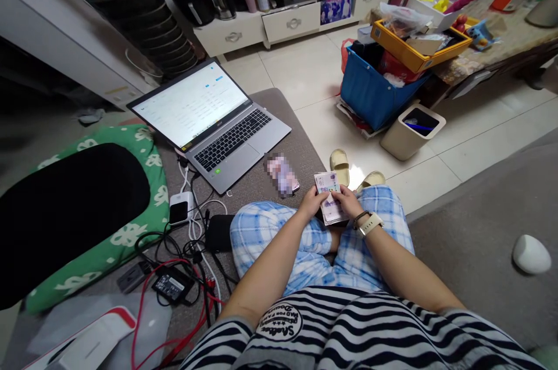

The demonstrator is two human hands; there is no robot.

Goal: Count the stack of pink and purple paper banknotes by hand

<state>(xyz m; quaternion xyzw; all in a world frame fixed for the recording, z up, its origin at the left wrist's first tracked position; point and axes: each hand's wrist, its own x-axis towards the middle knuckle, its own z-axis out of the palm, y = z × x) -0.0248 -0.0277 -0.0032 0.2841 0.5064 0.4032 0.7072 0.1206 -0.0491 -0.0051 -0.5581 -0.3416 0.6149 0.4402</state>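
Note:
A small stack of banknotes (332, 212), pale pink and purple, is held upright over my crossed legs. My left hand (312, 203) grips its left edge, thumb on top. From the other side my right hand (350, 203) holds the right edge, its thumb also across the notes. A dark object, mostly hidden, lies beneath the stack. On my right wrist are a cream-strapped watch (371, 223) and a dark bracelet. Left of the hands, a phone (283, 175) with a blurred screen rests on the grey-brown seat (300, 132). Beyond it stands an open laptop (238, 146) with a lit screen.
Tangled cables and a black power adapter (173, 284) lie to my left, near a green cushion (150, 184). Pale slippers (339, 165) sit on the tiled floor ahead. A beige bin (399, 140) and blue basket (364, 94) stand to the right. A white rounded object (532, 254) lies far right.

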